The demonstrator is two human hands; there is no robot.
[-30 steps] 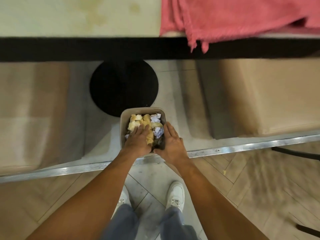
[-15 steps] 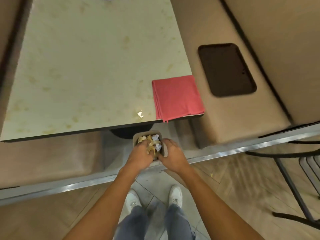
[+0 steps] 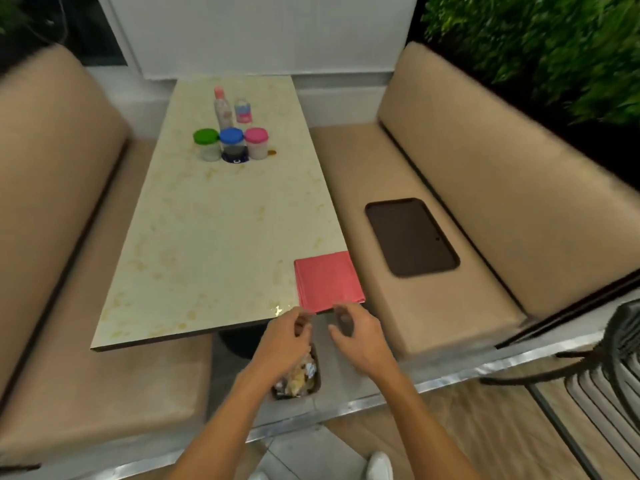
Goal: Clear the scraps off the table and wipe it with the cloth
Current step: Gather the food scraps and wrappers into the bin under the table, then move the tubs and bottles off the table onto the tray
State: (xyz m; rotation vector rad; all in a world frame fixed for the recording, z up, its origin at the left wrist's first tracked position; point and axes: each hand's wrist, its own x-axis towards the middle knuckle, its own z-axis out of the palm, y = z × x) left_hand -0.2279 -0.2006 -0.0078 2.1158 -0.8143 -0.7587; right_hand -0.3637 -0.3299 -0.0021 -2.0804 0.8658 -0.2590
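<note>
Two grips hang just beside the red cloth (image 3: 327, 280) on the worktop (image 3: 214, 237): right grip (image 3: 356, 336) loose, empty; left grip (image 3: 282, 341) curled, contents blurred, half-hiding the bin (image 3: 317, 377).

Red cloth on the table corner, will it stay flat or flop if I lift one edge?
The red cloth looks like soft folded fabric, so it would probably droop and unfold when lifted by one edge. It lies thin and flat, so likely light. Pushed, it should slide over the smooth table.

Stained tabletop (image 3: 214, 237): folded red cloth (image 3: 327, 280) at near right corner; three lidded jars (image 3: 231, 143) and two bottles (image 3: 223, 110) at far end.
</note>
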